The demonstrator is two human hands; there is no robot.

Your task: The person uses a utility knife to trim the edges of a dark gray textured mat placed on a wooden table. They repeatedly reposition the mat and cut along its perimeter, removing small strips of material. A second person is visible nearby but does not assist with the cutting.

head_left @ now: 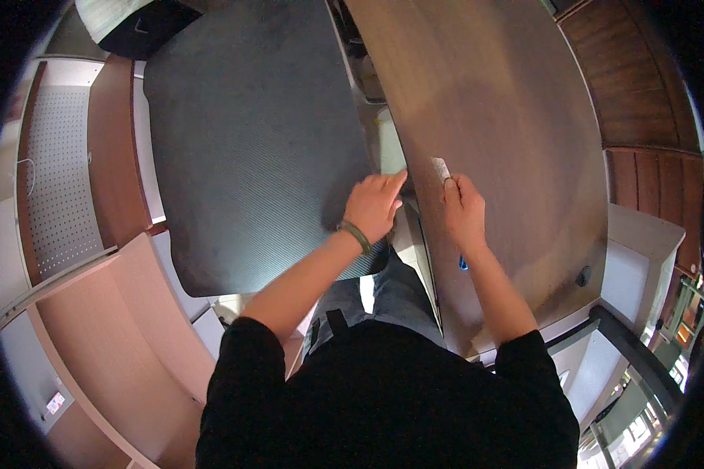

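Note:
My left hand [374, 205], with a green band at the wrist, is over the right edge of the black textured board [242, 148], beside the narrow gap. Its index finger stretches toward the gap, the others are partly bent, and I see nothing held. On the brown wooden top [516, 94], my right hand [465, 207] is closed round a narrow object [440, 166] whose pale, flat end sticks out past the fingers. A small blue piece [463, 263] shows under that wrist; I cannot tell whether it belongs to the held object.
Wooden shelving [117, 328] and a perforated white panel [62, 172] stand at my left. A black-and-white item [152, 31] lies at the top left. Dark wooden cabinets [633, 70], a white unit [633, 266] and a black frame [626, 344] border the right side.

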